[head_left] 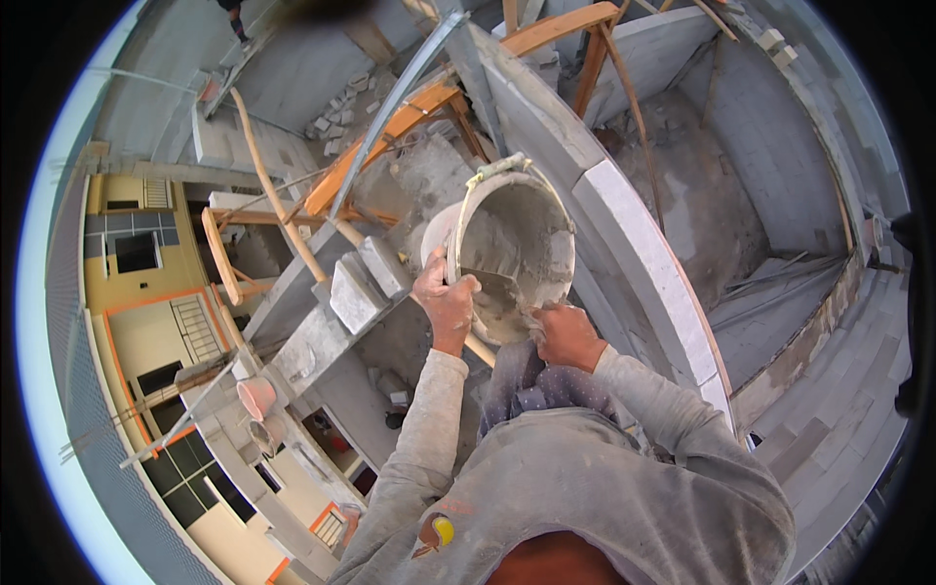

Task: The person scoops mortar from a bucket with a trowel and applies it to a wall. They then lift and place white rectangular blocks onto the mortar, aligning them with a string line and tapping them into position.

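Observation:
A pale, mortar-smeared bucket [442, 230] is tilted in front of me, its mouth toward me. Grey mortar [507, 229] coats its inside. My left hand [446, 302] is closed on the left side of the rim. In my right hand [565, 336], at the near side of the mouth, is a trowel [497, 289]. Its grey blade reaches into the bucket, and the fingers are wrapped round its handle. Both sleeves are dusty.
A block wall [639, 249] runs along my right, with a deep walled room beyond. Wooden beams [400, 122] and a metal bar [395, 88] cross ahead. Loose blocks [356, 292] and a pink bucket [256, 398] sit at left. Lower floor shows far below.

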Demonstrator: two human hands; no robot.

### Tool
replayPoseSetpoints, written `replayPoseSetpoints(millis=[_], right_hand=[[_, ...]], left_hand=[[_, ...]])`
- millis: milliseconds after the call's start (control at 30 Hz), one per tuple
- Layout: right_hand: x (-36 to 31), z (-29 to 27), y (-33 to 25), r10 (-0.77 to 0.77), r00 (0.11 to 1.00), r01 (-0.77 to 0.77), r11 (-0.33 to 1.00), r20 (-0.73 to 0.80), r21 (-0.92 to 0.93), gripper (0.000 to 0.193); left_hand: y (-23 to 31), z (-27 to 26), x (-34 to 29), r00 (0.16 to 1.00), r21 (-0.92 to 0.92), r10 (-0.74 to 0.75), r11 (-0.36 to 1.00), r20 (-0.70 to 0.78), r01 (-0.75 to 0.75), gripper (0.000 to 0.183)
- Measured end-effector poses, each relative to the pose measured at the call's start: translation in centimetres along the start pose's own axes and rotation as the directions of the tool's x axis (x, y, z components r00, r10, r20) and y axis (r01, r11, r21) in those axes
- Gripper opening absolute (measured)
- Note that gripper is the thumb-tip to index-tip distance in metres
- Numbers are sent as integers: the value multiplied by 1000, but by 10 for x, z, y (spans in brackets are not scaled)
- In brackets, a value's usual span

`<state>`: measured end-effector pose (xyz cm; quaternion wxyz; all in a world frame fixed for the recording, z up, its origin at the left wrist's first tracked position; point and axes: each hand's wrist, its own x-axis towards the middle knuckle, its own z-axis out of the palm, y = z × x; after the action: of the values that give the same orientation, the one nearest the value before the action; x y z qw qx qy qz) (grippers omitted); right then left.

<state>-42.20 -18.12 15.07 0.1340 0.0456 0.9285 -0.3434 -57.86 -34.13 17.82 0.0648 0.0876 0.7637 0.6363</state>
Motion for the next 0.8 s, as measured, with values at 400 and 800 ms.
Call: replayPoseSetpoints(millis=[400,800], right_hand=[[-2,-60,73,230,954,-258,293,194,921,50],[121,-68,186,399,698,-397,907,-594,143,43]], left_hand=[[-31,-15,-34,818,-467,-422,857,-392,218,51],[-32,-50,-90,723,-384,-473,872,-503,303,56]])
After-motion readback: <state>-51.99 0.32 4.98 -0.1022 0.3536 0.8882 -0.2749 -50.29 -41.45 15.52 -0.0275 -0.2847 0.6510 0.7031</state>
